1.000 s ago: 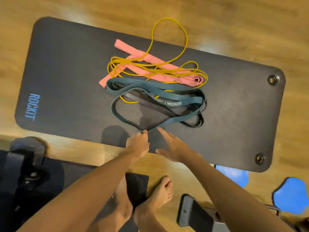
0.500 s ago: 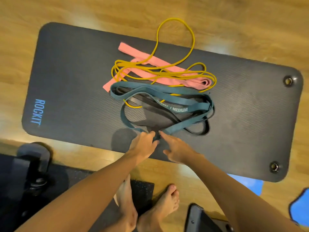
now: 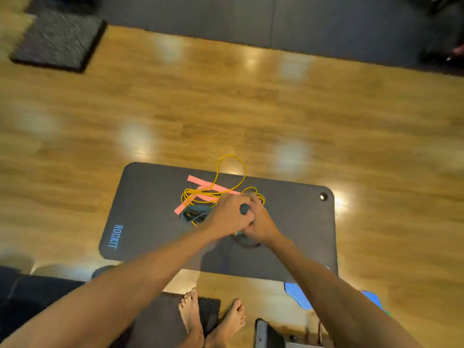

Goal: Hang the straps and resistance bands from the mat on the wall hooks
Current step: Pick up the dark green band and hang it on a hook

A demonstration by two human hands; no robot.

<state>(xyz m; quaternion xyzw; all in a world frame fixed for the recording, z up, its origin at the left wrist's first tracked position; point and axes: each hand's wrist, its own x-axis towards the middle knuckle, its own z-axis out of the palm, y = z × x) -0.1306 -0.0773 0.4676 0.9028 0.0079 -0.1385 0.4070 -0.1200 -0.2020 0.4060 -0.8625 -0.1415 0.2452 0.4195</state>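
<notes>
A dark exercise mat lies on the wooden floor in the lower middle of the frame, with blue "ROCKIT" lettering near its lower left corner and a metal eyelet at its upper right corner. On the middle of the mat sits a tangle of bands. A thin yellow band loops upward past the mat's top edge onto the floor and coils back over a flat pink strap, which crosses the mat in two diagonal strips. Just below and left of the hands, a bunch of teal band lies gathered on the mat, touching the yellow coils.

Both hands meet at the centre of the pile. The left hand has its fingers curled around the teal band — a dark teal fold shows between thumb and fingers. The right hand is pressed against the left, fingers curled inward; it seems to grip the same bundle, with a dark black band hanging in a loop just beneath both hands, though blur hides exactly which strands it holds.

Bare feet stand at the bottom centre, partly on a small black pad. A blue object lies just below the mat's lower right corner, and a grey rug sits at the upper left.
</notes>
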